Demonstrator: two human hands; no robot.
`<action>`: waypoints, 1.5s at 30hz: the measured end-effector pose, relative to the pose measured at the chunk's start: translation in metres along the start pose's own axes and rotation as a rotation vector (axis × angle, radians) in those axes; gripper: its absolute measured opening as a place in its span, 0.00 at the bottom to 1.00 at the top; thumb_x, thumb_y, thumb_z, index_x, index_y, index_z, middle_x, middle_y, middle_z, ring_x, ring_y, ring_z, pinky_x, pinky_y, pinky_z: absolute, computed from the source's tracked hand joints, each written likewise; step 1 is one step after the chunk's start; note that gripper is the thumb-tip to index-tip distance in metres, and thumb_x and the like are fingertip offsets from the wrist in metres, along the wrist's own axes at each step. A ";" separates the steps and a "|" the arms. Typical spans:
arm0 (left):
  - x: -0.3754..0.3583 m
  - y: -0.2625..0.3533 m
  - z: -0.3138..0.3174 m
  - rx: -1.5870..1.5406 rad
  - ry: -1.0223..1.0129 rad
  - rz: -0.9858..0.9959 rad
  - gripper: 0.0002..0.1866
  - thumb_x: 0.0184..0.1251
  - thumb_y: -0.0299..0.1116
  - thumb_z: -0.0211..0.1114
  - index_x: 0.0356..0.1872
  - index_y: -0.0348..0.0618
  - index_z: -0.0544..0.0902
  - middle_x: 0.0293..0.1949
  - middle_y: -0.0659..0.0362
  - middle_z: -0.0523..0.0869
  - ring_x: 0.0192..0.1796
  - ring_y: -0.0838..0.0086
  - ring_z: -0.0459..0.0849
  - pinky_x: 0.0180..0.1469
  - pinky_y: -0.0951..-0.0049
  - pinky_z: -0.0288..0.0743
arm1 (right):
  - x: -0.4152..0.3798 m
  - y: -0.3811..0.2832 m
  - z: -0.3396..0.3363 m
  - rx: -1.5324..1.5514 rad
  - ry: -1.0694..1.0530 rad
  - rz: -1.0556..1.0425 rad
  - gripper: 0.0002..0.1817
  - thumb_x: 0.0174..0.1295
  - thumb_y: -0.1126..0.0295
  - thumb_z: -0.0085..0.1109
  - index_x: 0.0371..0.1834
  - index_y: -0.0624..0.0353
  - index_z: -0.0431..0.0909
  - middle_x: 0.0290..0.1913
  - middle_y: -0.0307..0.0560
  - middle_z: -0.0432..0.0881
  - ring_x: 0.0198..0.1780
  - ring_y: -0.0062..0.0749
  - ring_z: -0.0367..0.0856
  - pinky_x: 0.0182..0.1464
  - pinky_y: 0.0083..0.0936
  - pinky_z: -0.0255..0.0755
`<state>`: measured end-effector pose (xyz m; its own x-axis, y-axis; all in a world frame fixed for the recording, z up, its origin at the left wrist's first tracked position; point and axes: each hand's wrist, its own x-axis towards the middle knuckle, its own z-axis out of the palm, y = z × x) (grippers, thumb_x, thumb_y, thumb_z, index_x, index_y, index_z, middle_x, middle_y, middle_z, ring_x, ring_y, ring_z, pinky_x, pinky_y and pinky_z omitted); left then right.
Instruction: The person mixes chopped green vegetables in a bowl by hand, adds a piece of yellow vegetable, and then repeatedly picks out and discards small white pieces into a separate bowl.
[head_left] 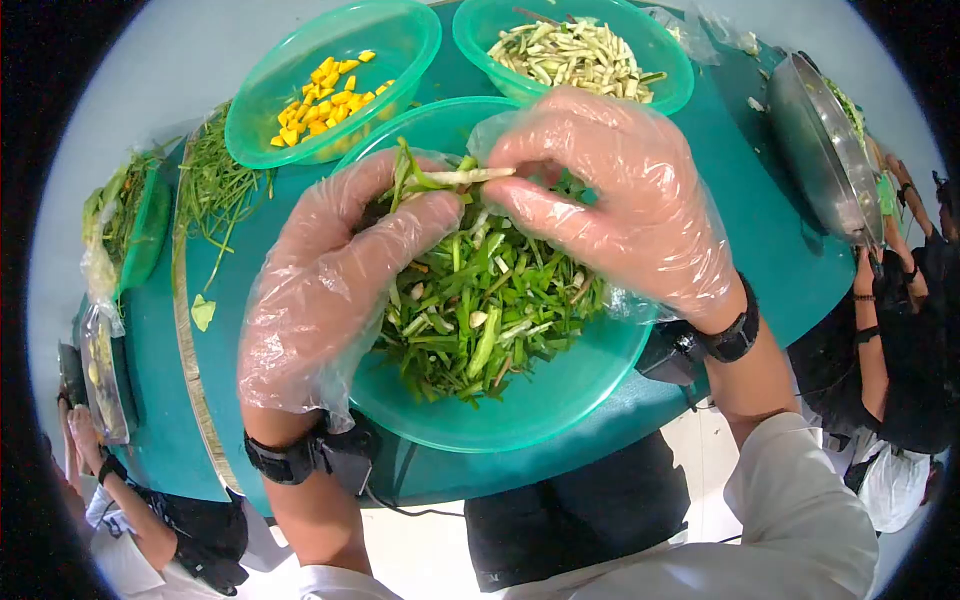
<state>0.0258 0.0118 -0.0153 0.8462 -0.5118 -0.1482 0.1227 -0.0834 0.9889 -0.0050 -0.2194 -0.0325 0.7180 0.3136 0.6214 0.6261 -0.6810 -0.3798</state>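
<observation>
Both my hands wear clear plastic gloves above a green bowl (500, 425) of chopped green stems and leaves (470, 300). My left hand (340, 270) pinches a pale stem with green leaf (455, 178) between thumb and fingers. At the stem's thin right end, my right hand (620, 190) has its thumb and forefinger pressed together on the tip. The stem lies nearly level between the two hands. Part of the bowl's back side is hidden behind my hands.
Yellow pieces (325, 95) fill part of a green bowl (245, 125) at the upper left. Another green bowl (680, 75) holds pale cut strips (570, 60). Long greens (215, 175) lie left; a metal pan (815, 150) stands right. Other people's hands (85, 435) show at the edges.
</observation>
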 end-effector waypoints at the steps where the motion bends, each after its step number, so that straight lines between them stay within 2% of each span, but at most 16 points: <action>1: 0.000 -0.001 0.000 0.004 0.015 -0.003 0.16 0.75 0.33 0.70 0.59 0.38 0.86 0.53 0.61 0.89 0.56 0.76 0.83 0.65 0.72 0.74 | 0.001 0.001 0.000 0.001 0.016 -0.002 0.09 0.62 0.72 0.75 0.41 0.60 0.85 0.39 0.45 0.86 0.37 0.35 0.86 0.41 0.29 0.79; 5: 0.001 -0.004 -0.003 0.066 0.003 0.041 0.16 0.73 0.30 0.71 0.59 0.39 0.86 0.54 0.60 0.89 0.58 0.75 0.83 0.66 0.71 0.74 | -0.001 -0.001 -0.003 0.144 0.076 0.203 0.07 0.67 0.72 0.72 0.42 0.62 0.86 0.41 0.44 0.88 0.39 0.30 0.87 0.43 0.26 0.79; 11: -0.002 0.004 0.000 0.122 -0.034 0.004 0.15 0.74 0.32 0.68 0.58 0.40 0.87 0.56 0.59 0.89 0.61 0.72 0.82 0.70 0.70 0.71 | -0.002 0.008 -0.005 0.107 0.189 0.166 0.06 0.69 0.73 0.70 0.44 0.63 0.87 0.42 0.42 0.88 0.41 0.24 0.85 0.47 0.23 0.79; 14: 0.000 0.003 -0.002 0.180 -0.036 0.065 0.17 0.79 0.37 0.64 0.59 0.39 0.86 0.58 0.56 0.89 0.63 0.70 0.82 0.73 0.68 0.69 | -0.001 0.029 -0.004 0.114 0.368 0.188 0.07 0.67 0.69 0.72 0.43 0.60 0.88 0.38 0.44 0.88 0.33 0.28 0.81 0.38 0.26 0.76; 15: 0.002 0.002 -0.002 0.203 -0.036 0.091 0.18 0.80 0.39 0.62 0.60 0.39 0.85 0.58 0.55 0.89 0.64 0.69 0.82 0.73 0.67 0.69 | 0.000 0.032 -0.010 0.024 0.392 0.202 0.08 0.67 0.70 0.73 0.44 0.60 0.89 0.39 0.42 0.89 0.34 0.26 0.81 0.39 0.26 0.76; 18: 0.003 -0.002 0.001 0.025 0.006 0.125 0.20 0.84 0.41 0.58 0.65 0.37 0.82 0.60 0.51 0.88 0.67 0.67 0.82 0.76 0.65 0.68 | -0.006 0.058 -0.014 0.157 0.451 0.240 0.07 0.69 0.73 0.72 0.46 0.64 0.89 0.43 0.39 0.89 0.42 0.20 0.83 0.48 0.22 0.78; 19: 0.005 -0.005 -0.003 0.008 -0.004 0.126 0.22 0.84 0.39 0.58 0.69 0.36 0.79 0.63 0.49 0.87 0.69 0.66 0.80 0.77 0.64 0.68 | -0.006 0.065 -0.015 0.005 0.469 0.267 0.08 0.68 0.72 0.72 0.47 0.64 0.89 0.41 0.40 0.89 0.41 0.20 0.83 0.48 0.22 0.78; 22: 0.005 -0.002 0.000 -0.006 0.080 0.093 0.22 0.83 0.38 0.58 0.70 0.37 0.79 0.64 0.51 0.87 0.69 0.67 0.80 0.76 0.65 0.68 | -0.007 0.074 -0.018 -0.200 0.482 0.274 0.09 0.68 0.71 0.72 0.46 0.64 0.89 0.40 0.41 0.90 0.40 0.21 0.84 0.48 0.23 0.79; 25: 0.007 -0.004 -0.005 0.147 0.067 0.136 0.23 0.82 0.36 0.59 0.72 0.38 0.77 0.66 0.53 0.86 0.70 0.68 0.79 0.75 0.67 0.69 | -0.005 0.079 -0.018 -0.224 0.500 0.269 0.09 0.68 0.71 0.72 0.47 0.64 0.89 0.40 0.43 0.91 0.40 0.23 0.84 0.48 0.24 0.79; 28: 0.006 -0.003 -0.005 0.029 0.023 0.148 0.24 0.80 0.34 0.59 0.73 0.39 0.77 0.66 0.55 0.87 0.69 0.71 0.79 0.74 0.70 0.68 | -0.008 0.087 -0.020 -0.266 0.481 0.256 0.09 0.67 0.70 0.73 0.47 0.62 0.90 0.40 0.44 0.91 0.38 0.24 0.85 0.48 0.24 0.80; 32: 0.004 0.002 -0.003 0.091 0.071 0.169 0.26 0.78 0.33 0.61 0.74 0.39 0.76 0.66 0.55 0.87 0.67 0.71 0.81 0.74 0.70 0.68 | -0.010 0.088 -0.021 -0.345 0.402 0.324 0.11 0.68 0.68 0.71 0.49 0.60 0.90 0.41 0.44 0.91 0.39 0.24 0.85 0.48 0.26 0.80; 34: 0.010 -0.007 -0.005 0.082 0.066 0.269 0.27 0.77 0.33 0.62 0.74 0.39 0.76 0.66 0.54 0.87 0.66 0.70 0.82 0.73 0.69 0.70 | -0.009 0.087 -0.019 -0.363 0.360 0.341 0.12 0.68 0.67 0.70 0.50 0.60 0.89 0.41 0.45 0.91 0.41 0.25 0.85 0.48 0.26 0.80; 37: -0.002 0.005 -0.005 0.185 0.096 0.233 0.26 0.77 0.32 0.63 0.73 0.38 0.77 0.67 0.52 0.85 0.67 0.65 0.83 0.72 0.67 0.72 | -0.006 0.074 -0.020 -0.339 0.308 0.322 0.11 0.70 0.67 0.68 0.50 0.61 0.88 0.43 0.45 0.90 0.43 0.25 0.85 0.49 0.27 0.79; 40: -0.003 0.000 -0.014 0.209 0.109 0.379 0.25 0.77 0.32 0.65 0.72 0.39 0.78 0.68 0.52 0.85 0.68 0.65 0.82 0.72 0.67 0.73 | -0.001 0.055 -0.020 -0.151 0.292 0.269 0.10 0.71 0.69 0.67 0.50 0.63 0.88 0.45 0.44 0.90 0.44 0.24 0.84 0.51 0.26 0.78; 43: -0.003 0.002 -0.008 0.201 0.265 0.480 0.23 0.76 0.33 0.67 0.69 0.40 0.81 0.66 0.52 0.86 0.69 0.67 0.82 0.74 0.67 0.71 | 0.000 0.035 -0.017 -0.007 0.247 0.269 0.10 0.72 0.71 0.66 0.50 0.64 0.87 0.45 0.44 0.89 0.44 0.23 0.84 0.51 0.25 0.78; 45: -0.002 0.005 -0.013 0.403 0.318 0.509 0.21 0.76 0.34 0.67 0.66 0.41 0.83 0.62 0.54 0.88 0.66 0.68 0.84 0.72 0.68 0.73 | 0.001 0.023 -0.015 0.051 0.198 0.236 0.09 0.71 0.72 0.67 0.49 0.65 0.87 0.45 0.43 0.89 0.45 0.22 0.83 0.51 0.24 0.77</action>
<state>0.0316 0.0234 -0.0100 0.8652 -0.3024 0.4000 -0.4756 -0.2417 0.8458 0.0057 -0.2444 -0.0299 0.7754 0.0122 0.6314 0.4672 -0.6837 -0.5606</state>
